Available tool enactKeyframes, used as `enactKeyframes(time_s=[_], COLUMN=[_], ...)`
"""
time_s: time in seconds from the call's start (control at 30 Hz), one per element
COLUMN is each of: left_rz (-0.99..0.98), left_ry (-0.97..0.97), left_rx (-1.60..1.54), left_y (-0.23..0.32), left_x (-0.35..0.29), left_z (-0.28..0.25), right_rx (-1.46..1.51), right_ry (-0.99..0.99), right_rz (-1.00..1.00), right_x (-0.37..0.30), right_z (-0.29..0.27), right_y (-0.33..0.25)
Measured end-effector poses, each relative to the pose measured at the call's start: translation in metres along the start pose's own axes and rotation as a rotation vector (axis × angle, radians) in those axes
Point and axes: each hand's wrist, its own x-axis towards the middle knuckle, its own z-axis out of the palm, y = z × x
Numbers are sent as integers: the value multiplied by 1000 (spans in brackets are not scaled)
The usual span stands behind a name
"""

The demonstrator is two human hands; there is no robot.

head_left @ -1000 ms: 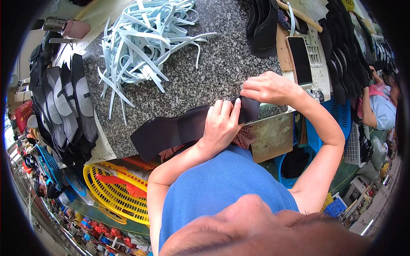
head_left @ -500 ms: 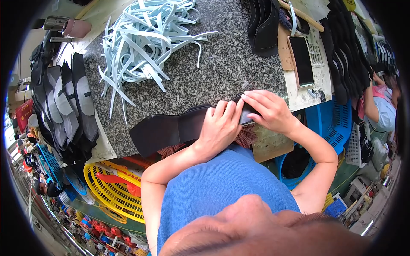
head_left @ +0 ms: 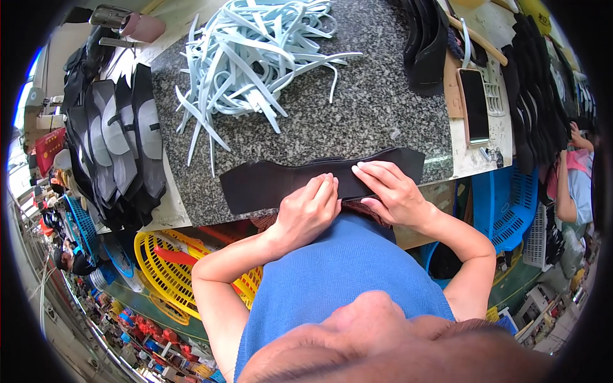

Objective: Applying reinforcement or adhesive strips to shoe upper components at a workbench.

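Observation:
A long black curved panel [head_left: 268,185], looking like leather or stiff cloth, lies along the near edge of the speckled stone slab, its far edge showing more than one layer. My left hand [head_left: 310,207] is closed on its near edge around the middle, fingers pressed together on top. Just to the right, my right hand [head_left: 396,195] grips the same panel, fingertips on its face and thumb at the near edge. Both ends of the panel stick out beyond my hands. Beyond it lies a tangled heap of pale blue strips [head_left: 249,57].
Black and grey cut pieces [head_left: 115,140] lie at the left, more black pieces [head_left: 426,45] at the far right. A phone [head_left: 472,105] rests on the right side. Below the table are a yellow basket [head_left: 163,271] and a blue basket [head_left: 511,207]. Another person [head_left: 575,182] is at far right.
The panel now lies flatter, its right end uncovered and spread out. My right hand has come down off that end, and my left hand has shifted nearer to me.

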Motion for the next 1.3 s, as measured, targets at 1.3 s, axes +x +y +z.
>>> enactKeyframes(time_s=[1.3], left_rz=[-657], left_ry=[253], left_rx=[-1780], left_y=[-32], left_x=[19], left_z=[-29], right_rx=[1055], right_ry=[115], right_rz=[500], right_x=[78], right_z=[-32], right_y=[-29])
